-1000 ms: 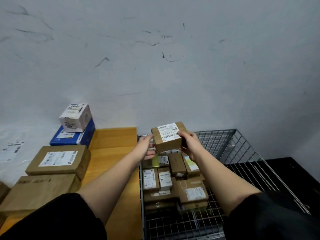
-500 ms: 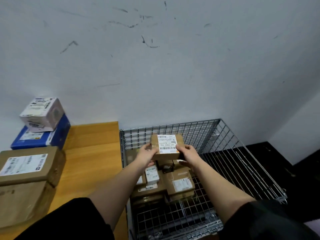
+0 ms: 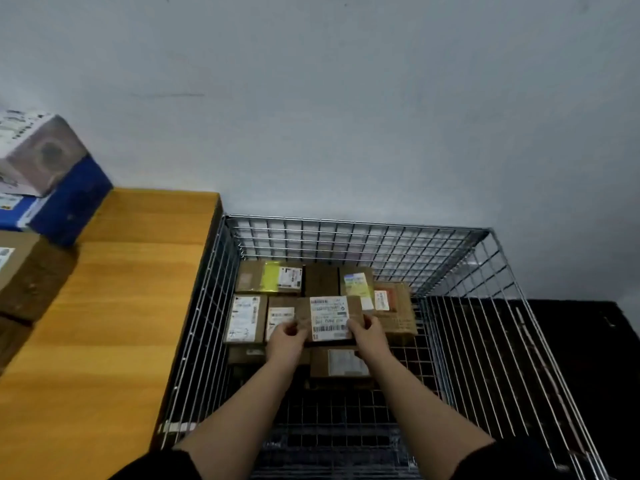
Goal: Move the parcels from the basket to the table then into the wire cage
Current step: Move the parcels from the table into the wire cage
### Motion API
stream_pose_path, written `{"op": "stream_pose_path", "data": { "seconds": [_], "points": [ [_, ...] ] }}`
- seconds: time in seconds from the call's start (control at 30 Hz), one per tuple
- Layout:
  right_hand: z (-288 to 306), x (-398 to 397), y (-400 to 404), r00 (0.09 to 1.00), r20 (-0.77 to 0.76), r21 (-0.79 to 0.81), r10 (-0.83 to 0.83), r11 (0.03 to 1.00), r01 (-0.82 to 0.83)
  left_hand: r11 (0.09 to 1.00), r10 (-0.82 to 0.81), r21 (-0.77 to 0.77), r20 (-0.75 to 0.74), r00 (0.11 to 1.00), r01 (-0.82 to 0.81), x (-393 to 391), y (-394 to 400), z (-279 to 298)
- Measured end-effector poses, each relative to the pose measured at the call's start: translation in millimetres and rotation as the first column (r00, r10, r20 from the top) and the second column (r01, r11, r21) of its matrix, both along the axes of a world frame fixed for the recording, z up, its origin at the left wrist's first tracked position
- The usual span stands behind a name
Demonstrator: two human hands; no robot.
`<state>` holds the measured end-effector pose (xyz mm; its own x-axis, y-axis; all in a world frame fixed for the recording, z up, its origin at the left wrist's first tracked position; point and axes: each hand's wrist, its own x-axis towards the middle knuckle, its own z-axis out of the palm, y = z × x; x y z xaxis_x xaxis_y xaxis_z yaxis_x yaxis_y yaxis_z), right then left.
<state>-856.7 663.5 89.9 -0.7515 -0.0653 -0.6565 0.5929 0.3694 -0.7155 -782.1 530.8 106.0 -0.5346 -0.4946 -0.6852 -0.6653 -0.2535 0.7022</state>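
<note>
My left hand (image 3: 285, 342) and right hand (image 3: 369, 336) pinching the near corners of a labelled cardboard parcel (image 3: 329, 317), held between them inside the wire cage (image 3: 360, 226), over stacked parcels (image 3: 247, 318) beneath, wooden surface (image 3: 104, 323) to my left hand's left

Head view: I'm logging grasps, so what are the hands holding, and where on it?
A small brown parcel with a white label, over the wire cage. The left hand grips its left edge, the right hand its right edge.
</note>
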Motion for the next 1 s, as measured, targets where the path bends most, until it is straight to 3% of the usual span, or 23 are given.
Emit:
{"op": "stream_pose_path", "data": {
  "seconds": [0.2,0.37,0.6,0.7,0.87,1.0],
  "points": [
    [-85.4,-20.4,16.4,0.991,0.123,0.078,0.046,0.995,-0.056,0.996,-0.09,0.04,0.129,0.988,0.086,-17.1,19.8,-77.4],
    [-164.1,-33.4,7.6,0.989,0.141,0.105,0.042,0.993,-0.057,0.999,-0.015,0.049,0.167,0.986,0.006,-39.9,17.3,-143.8],
    [-245.8,-47.3,-11.5,0.989,0.145,0.021,-0.008,1.0,0.005,0.999,0.032,-0.001,0.14,0.99,-0.032,-58.9,14.0,-235.1],
    [-270.9,-52.2,-17.2,0.994,0.11,0.01,-0.003,1.0,0.002,0.998,0.065,-0.002,0.166,0.984,-0.066,-64.7,20.8,-252.9],
    [-287.2,-59.5,-30.2,0.998,0.062,0.046,0.011,0.999,-0.014,0.967,0.235,0.085,0.061,0.97,-0.239,-73.5,33.8,-268.5],
    [-294.0,-61.0,-37.1,0.997,0.03,0.088,0.064,0.994,-0.066,0.974,0.209,0.083,0.037,0.977,-0.211,-74.7,35.8,-272.1]
  ]
}}
